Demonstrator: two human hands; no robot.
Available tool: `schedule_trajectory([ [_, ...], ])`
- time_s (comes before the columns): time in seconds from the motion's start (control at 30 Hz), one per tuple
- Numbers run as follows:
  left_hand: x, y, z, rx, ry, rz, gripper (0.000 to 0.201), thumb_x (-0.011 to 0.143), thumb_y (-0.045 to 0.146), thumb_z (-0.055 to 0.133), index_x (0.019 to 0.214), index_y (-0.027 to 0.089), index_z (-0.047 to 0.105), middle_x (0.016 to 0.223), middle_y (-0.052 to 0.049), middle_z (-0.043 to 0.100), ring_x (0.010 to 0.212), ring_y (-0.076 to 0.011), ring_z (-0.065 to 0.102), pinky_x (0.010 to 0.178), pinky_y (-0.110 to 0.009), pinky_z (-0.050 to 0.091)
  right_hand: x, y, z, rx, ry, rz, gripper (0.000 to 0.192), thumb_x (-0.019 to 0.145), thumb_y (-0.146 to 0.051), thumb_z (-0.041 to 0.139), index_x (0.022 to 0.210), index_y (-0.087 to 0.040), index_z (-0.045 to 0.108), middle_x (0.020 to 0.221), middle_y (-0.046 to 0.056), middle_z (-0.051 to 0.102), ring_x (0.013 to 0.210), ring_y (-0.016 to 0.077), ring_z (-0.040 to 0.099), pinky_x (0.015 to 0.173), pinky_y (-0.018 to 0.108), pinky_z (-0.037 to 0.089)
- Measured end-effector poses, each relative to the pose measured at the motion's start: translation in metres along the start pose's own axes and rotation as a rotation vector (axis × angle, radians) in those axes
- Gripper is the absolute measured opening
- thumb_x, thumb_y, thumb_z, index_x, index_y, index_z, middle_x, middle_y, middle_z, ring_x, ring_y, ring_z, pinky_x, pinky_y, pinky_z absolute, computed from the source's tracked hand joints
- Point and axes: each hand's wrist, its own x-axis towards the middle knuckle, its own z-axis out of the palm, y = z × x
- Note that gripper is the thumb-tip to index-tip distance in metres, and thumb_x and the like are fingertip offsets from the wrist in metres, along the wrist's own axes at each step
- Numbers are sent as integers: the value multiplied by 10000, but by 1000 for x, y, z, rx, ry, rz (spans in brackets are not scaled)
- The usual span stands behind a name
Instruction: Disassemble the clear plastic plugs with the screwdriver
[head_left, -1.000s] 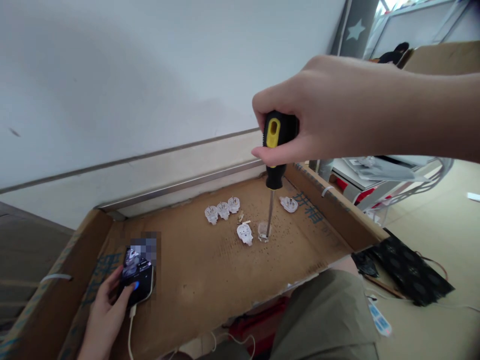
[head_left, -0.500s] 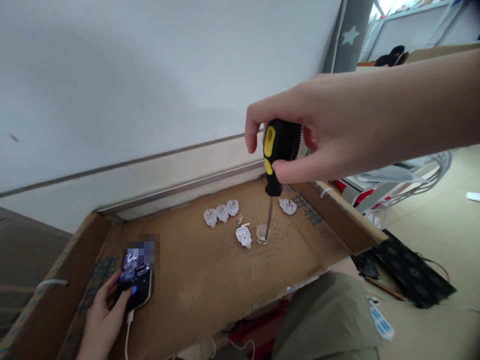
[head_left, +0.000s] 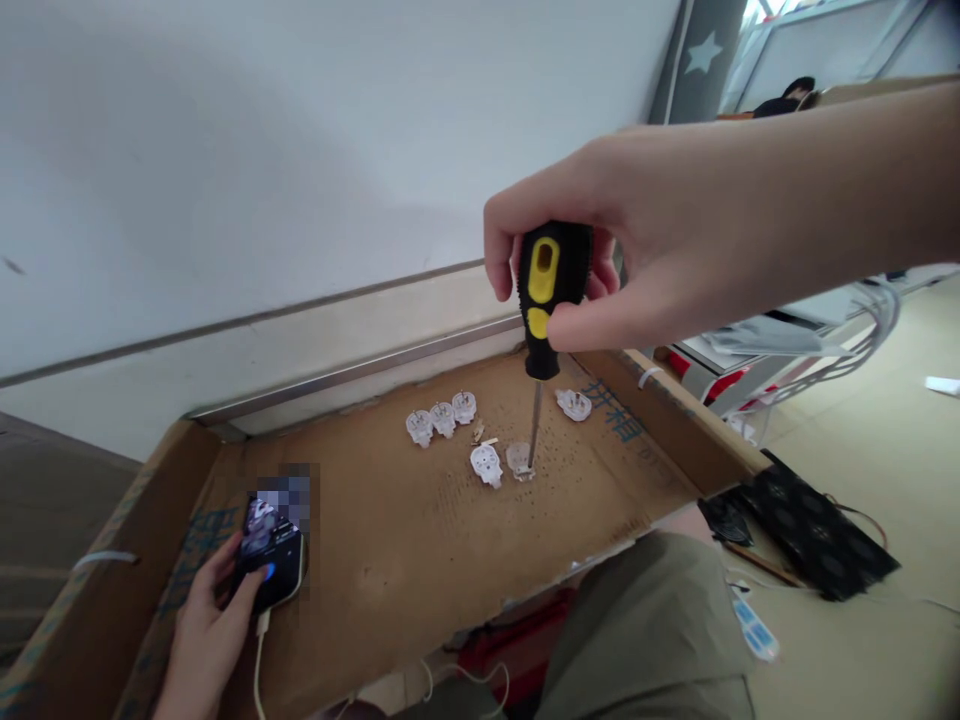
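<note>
My right hand (head_left: 570, 250) is closed round the black and yellow handle of a screwdriver (head_left: 541, 300). The shaft points down, and its tip meets the near edge of a small clear plastic piece (head_left: 519, 459) lying on the cardboard. Just left of that piece is a white plastic plug part (head_left: 486, 466), with small metal bits (head_left: 480, 435) behind it. At the lower left, my left hand (head_left: 217, 600) grips a smartphone (head_left: 271, 550) whose screen is lit, the thumb on its glass. A white cable runs from the phone's lower end.
Three white plug parts with upright pins (head_left: 442, 418) stand in a row further back; another plug part (head_left: 574, 404) lies to the right. Raised cardboard walls (head_left: 675, 425) border the cardboard tray (head_left: 360, 590). A wall rises behind. A power strip (head_left: 756, 628) lies on the floor.
My right hand has turned the screwdriver slightly, so more of the yellow patch faces me. The clear piece has shifted a little to the left. My left hand still holds the phone.
</note>
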Motion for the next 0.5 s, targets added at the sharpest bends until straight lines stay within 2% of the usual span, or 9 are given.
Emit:
schedule_trajectory([
  [0.1, 3, -1, 0, -51, -52, -88, 674, 606, 368, 641, 1243, 177, 525, 1315, -115, 551, 1242, -330, 485, 1077, -497, 345, 0, -1, 2, -33, 16, -10, 123, 828, -266, 577, 947, -290, 555, 695, -99, 498, 596, 38, 415, 504, 192, 306],
  [0.27, 2, 3, 0, -55, -54, -109, 729, 633, 349, 623, 1320, 155, 472, 1383, -133, 499, 1285, -323, 443, 1100, -492, 309, 0, 1, 4, -8, 25, -114, 154, 815, -244, 580, 964, -266, 547, 779, -84, 509, 601, 37, 422, 511, 185, 318],
  [0.37, -3, 13, -2, -49, -50, -125, 708, 668, 351, 615, 1333, 161, 464, 1414, -123, 472, 1304, -308, 424, 1113, -485, 287, 0, 1, 4, -2, 17, -96, 145, 818, -245, 576, 955, -285, 545, 804, -97, 517, 609, 37, 427, 504, 187, 324],
  [0.5, -11, 29, -4, -77, -10, -175, 633, 736, 405, 564, 1309, 144, 499, 1419, -103, 473, 1324, -265, 403, 1132, -415, 268, -1, 0, 3, -7, 6, -86, 141, 822, -233, 564, 947, -294, 542, 744, -89, 499, 613, 50, 427, 479, 208, 306],
])
